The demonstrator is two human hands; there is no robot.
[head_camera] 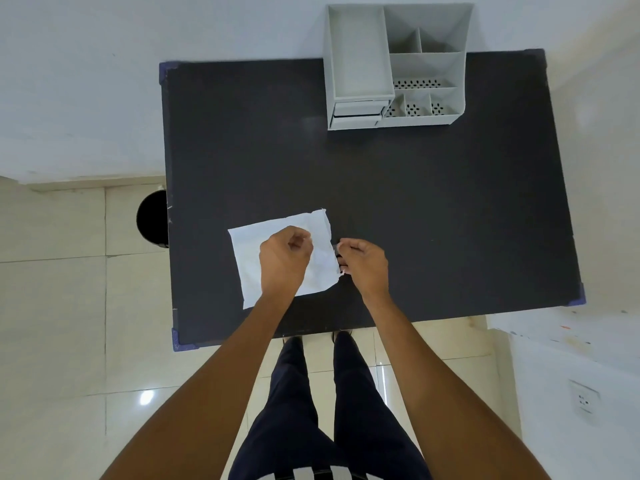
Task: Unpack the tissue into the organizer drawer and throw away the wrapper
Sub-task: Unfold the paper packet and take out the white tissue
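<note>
The left hand [284, 261] is curling its fingers and pinching the white tissue pack [287, 258] near the middle of the frame. The right hand [363, 265] is just beside it, closing on the pack's right edge, where the wrapper looks torn. The pack is lying flat under both hands. No writing is showing on it.

It is sitting on a dark table [415, 209] with blue corner caps. At the top of the frame, well apart from the hands, the grey organizer [394, 64] is standing at the table's far edge. Its small drawer [356, 114] is sitting at the lower left of the organizer, and I cannot tell if it is open. A black bin [152, 218] is peeking out at the table's left side. The floor is made of pale shiny tiles, and the walls are white. A socket [583, 400] is showing at the lower right.
</note>
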